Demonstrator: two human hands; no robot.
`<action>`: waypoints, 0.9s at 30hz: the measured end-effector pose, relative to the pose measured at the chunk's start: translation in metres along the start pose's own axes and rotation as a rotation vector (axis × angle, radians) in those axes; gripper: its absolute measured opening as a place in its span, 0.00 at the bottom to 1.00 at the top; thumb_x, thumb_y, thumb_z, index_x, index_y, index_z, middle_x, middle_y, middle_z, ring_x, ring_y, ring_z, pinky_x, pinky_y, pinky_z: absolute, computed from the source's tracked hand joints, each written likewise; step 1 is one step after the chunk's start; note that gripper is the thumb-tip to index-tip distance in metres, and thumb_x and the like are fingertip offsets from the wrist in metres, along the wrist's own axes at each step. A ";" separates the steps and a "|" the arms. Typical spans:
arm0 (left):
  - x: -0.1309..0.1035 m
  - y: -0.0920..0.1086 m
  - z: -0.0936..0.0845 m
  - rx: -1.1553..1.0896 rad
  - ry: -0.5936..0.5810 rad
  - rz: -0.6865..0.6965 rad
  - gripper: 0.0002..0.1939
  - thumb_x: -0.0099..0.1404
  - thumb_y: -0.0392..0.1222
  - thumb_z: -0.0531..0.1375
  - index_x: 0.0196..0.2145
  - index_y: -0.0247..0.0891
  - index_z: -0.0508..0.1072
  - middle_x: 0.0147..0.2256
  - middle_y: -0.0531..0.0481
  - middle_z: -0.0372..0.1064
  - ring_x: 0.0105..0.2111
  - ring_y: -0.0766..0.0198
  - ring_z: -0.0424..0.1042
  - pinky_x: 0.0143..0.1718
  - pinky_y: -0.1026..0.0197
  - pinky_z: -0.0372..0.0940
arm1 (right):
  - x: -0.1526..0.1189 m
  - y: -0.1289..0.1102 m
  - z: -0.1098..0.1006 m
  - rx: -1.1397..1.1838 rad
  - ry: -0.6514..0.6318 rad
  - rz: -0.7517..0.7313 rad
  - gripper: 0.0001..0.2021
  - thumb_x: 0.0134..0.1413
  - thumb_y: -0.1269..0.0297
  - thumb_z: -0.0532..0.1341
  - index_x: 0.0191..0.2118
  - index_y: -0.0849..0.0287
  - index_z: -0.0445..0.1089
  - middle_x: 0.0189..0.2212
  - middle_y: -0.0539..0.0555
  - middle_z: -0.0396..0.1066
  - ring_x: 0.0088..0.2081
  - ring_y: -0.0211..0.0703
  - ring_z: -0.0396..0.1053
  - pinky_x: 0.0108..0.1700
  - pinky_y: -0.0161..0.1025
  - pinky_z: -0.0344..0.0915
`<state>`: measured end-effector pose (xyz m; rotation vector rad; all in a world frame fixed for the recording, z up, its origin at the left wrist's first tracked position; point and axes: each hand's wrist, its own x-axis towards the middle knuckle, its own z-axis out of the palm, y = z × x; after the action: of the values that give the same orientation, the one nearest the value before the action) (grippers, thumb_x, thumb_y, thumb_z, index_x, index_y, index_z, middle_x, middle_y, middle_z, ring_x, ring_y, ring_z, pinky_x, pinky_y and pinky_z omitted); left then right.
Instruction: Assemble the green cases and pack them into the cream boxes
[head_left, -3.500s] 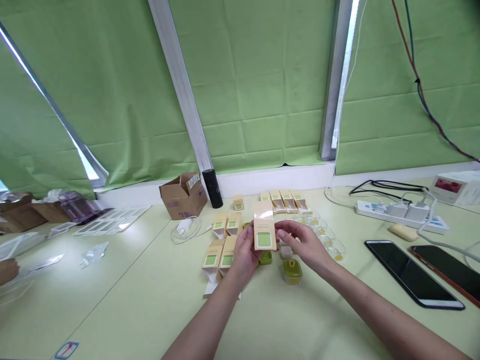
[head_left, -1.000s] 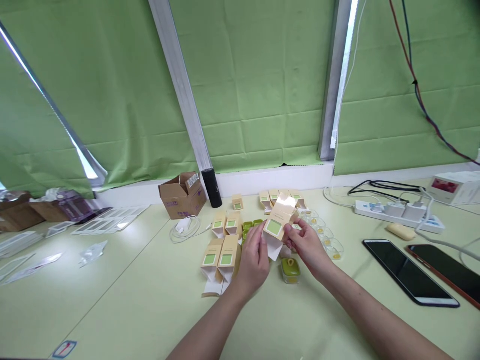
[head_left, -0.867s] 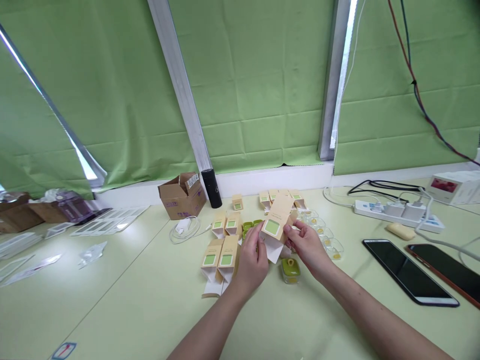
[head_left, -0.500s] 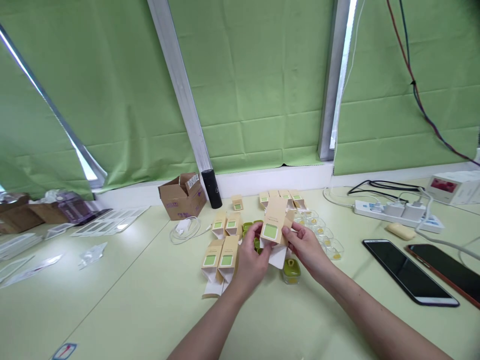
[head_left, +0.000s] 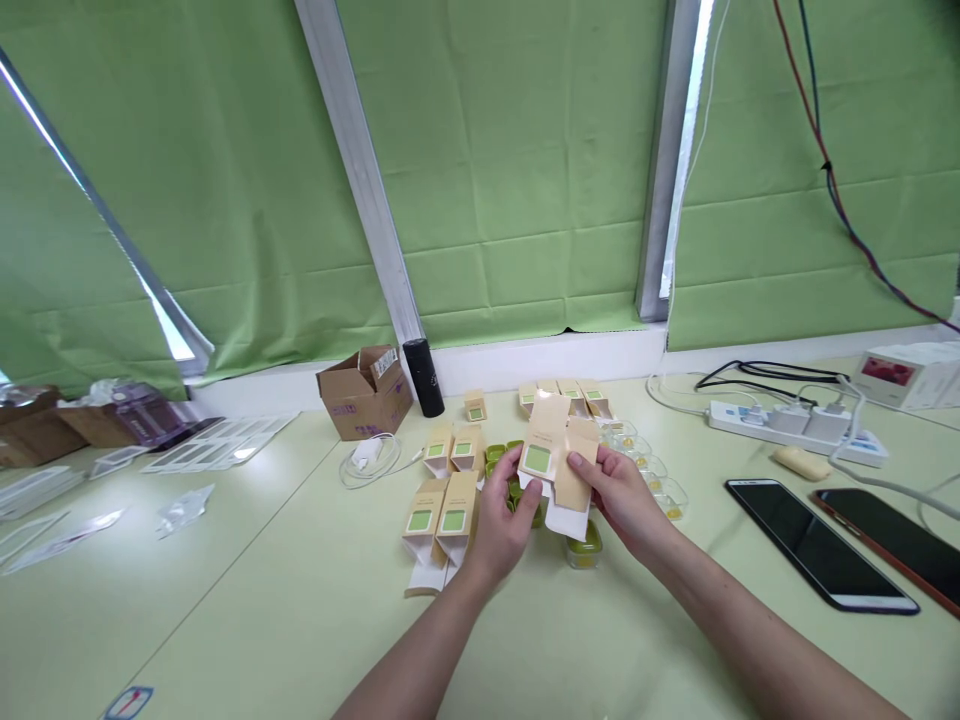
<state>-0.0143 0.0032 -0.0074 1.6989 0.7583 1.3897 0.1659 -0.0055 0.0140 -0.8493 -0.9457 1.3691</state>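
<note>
Tan carton [head_left: 546, 432]: upright between my hands above the table [head_left: 315, 620], a white flap [head_left: 568, 521] hanging below.
Left hand [head_left: 506, 522]: I grip the carton's left side.
Right hand [head_left: 621, 498]: I pinch its right-hand panel, thumb in front.
Green-lidded tub [head_left: 585, 548]: at the carton's 5 o'clock, on the table.
Front carton pair [head_left: 458, 507]: at 8 o'clock, side by side.
Clear containers [head_left: 661, 490]: around 3 o'clock.

Held beige paper carton [head_left: 544, 435]: tiny lettering, unreadable to me.
Brown cardboard box [head_left: 364, 400]: purple print, illegible.
Blue-edged white sticker [head_left: 129, 702]: I'm seeing a red mark.
</note>
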 end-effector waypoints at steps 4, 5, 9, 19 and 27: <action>0.001 0.001 0.000 0.113 0.020 -0.031 0.19 0.74 0.56 0.61 0.53 0.40 0.73 0.47 0.43 0.76 0.45 0.56 0.74 0.48 0.57 0.69 | 0.001 0.000 -0.003 -0.023 0.025 0.022 0.27 0.40 0.42 0.78 0.40 0.59 0.80 0.37 0.60 0.85 0.37 0.55 0.81 0.38 0.45 0.73; 0.001 0.001 0.000 0.132 0.025 -0.041 0.18 0.73 0.56 0.61 0.51 0.40 0.74 0.45 0.44 0.76 0.43 0.56 0.73 0.46 0.57 0.68 | 0.001 0.000 -0.003 -0.024 0.031 0.024 0.27 0.40 0.41 0.78 0.40 0.59 0.80 0.37 0.60 0.85 0.36 0.55 0.81 0.38 0.45 0.73; 0.002 -0.001 0.001 0.145 0.044 -0.058 0.16 0.72 0.56 0.62 0.45 0.40 0.74 0.40 0.46 0.75 0.40 0.58 0.71 0.44 0.58 0.67 | 0.002 0.001 -0.005 -0.033 0.048 0.020 0.27 0.39 0.41 0.78 0.37 0.58 0.81 0.37 0.60 0.85 0.35 0.53 0.80 0.37 0.44 0.72; 0.003 -0.006 0.002 0.157 0.096 -0.066 0.13 0.71 0.53 0.63 0.38 0.40 0.72 0.35 0.49 0.73 0.36 0.60 0.71 0.40 0.59 0.67 | -0.003 -0.003 -0.001 -0.029 0.011 0.012 0.28 0.40 0.42 0.78 0.42 0.58 0.81 0.41 0.60 0.85 0.40 0.56 0.81 0.45 0.49 0.76; 0.010 0.012 -0.019 0.681 0.317 0.795 0.08 0.70 0.30 0.60 0.39 0.43 0.75 0.39 0.47 0.77 0.41 0.57 0.73 0.45 0.52 0.67 | 0.001 -0.003 -0.007 0.057 0.105 -0.055 0.28 0.37 0.58 0.79 0.47 0.54 0.74 0.41 0.56 0.85 0.40 0.53 0.82 0.34 0.40 0.72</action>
<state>-0.0308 0.0096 0.0091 2.5134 0.8226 2.1395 0.1735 -0.0044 0.0141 -0.8379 -0.8390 1.2864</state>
